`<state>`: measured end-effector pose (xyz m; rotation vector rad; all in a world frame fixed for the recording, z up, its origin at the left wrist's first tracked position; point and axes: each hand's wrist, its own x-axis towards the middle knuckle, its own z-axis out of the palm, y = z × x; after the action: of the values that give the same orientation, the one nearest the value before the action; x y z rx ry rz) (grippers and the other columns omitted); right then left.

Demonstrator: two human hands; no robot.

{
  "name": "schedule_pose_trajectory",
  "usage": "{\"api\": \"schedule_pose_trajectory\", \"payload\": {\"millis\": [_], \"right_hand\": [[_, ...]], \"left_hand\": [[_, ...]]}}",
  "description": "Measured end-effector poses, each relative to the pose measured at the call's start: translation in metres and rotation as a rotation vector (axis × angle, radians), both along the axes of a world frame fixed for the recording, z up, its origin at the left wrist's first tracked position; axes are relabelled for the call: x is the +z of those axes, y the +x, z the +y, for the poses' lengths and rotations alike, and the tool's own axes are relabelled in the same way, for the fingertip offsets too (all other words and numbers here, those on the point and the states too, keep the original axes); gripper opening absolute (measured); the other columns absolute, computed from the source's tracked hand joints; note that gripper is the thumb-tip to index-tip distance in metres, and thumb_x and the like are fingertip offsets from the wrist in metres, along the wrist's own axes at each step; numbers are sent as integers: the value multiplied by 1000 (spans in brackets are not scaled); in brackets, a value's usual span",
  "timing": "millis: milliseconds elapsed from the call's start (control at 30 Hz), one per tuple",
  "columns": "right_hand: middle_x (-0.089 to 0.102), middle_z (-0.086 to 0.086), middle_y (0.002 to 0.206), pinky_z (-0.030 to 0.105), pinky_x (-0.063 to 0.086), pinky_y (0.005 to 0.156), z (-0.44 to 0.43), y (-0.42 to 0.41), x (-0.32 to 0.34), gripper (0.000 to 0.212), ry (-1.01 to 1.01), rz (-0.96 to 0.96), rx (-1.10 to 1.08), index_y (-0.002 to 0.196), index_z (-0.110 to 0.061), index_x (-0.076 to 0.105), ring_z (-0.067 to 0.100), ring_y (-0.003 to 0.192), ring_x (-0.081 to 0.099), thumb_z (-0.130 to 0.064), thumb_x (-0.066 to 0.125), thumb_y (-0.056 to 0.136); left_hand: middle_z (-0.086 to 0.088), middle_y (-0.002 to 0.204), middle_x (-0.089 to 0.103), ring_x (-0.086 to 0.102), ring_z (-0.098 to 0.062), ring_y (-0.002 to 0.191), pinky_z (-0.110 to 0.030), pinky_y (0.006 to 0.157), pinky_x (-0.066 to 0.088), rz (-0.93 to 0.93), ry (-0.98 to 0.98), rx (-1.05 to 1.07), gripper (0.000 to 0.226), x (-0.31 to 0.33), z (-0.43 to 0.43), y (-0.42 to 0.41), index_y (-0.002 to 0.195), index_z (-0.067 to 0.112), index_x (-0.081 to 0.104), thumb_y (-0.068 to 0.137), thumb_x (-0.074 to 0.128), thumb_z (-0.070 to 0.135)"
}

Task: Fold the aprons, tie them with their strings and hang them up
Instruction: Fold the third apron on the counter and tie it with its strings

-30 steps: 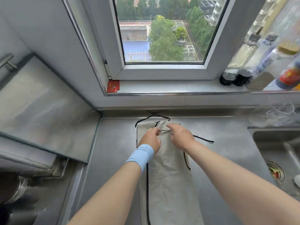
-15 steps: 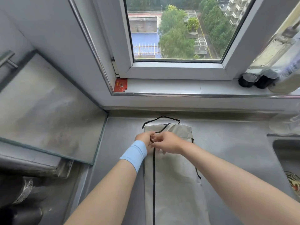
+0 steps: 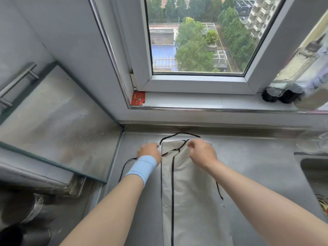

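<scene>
Pinching a thin black string [image 3: 174, 150] between curled fingers, the left hand [image 3: 149, 151] and the right hand [image 3: 201, 153] are held apart at the far end of a long, folded, black-edged beige apron [image 3: 191, 201]. The apron is laid lengthwise on a grey steel counter [image 3: 257, 166].

**Occluded, cropped and unresolved regions, head view**

The fingertips of the left hand [image 3: 149, 151] and right hand [image 3: 202, 153] curl out of sight behind the knuckles. The string [image 3: 126, 167] vanishes behind the left wrist. At the near edge of the counter [image 3: 257, 166], the apron [image 3: 191, 201] is cut by the bottom edge, and the sink [image 3: 314, 171] by the right edge. Bottles [image 3: 301, 68] on the sill [image 3: 195, 102] are blurred. The print on the red packet [image 3: 138, 98] is too small to read.
</scene>
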<state>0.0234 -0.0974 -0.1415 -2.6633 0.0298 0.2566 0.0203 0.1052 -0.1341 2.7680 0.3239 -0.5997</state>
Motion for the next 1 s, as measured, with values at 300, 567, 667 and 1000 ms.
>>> {"api": "schedule_pose_trajectory", "payload": {"millis": [300, 567, 667, 1000], "right_hand": [[47, 5, 138, 40, 35, 99, -75, 34, -45, 48, -269, 46, 86, 141, -26, 47, 30, 124, 45, -16, 44, 94], [57, -4, 116, 37, 33, 89, -87, 55, -52, 20, -146, -36, 165, 105, -28, 64, 24, 113, 51, -35, 46, 100], [59, -4, 111, 39, 31, 91, -85, 61, -49, 26, -220, -41, 174, 103, -27, 64, 24, 110, 50, -38, 40, 101], [58, 5, 117, 40, 43, 86, -54, 23, -67, 27, -58, -312, 86, 112, -18, 63, 29, 106, 55, -16, 56, 86]], "left_hand": [[-4, 142, 49, 42, -27, 132, -40, 109, 35, -48, -213, -364, 44, -21, -106, 60, 143, 22, 42, 99, 42, 20], [5, 97, 70, 62, -18, 92, -28, 82, 48, 83, -374, -249, 16, -21, -75, 83, 87, 26, 72, 91, 60, 35], [3, 72, 54, 49, -22, 71, -29, 67, 39, 98, -376, -183, 31, -22, -63, 85, 68, 22, 55, 94, 53, 39], [-1, 144, 39, 38, -26, 129, -35, 103, 31, -324, -60, -560, 41, -45, -100, 44, 136, 22, 47, 96, 42, 15]]}}
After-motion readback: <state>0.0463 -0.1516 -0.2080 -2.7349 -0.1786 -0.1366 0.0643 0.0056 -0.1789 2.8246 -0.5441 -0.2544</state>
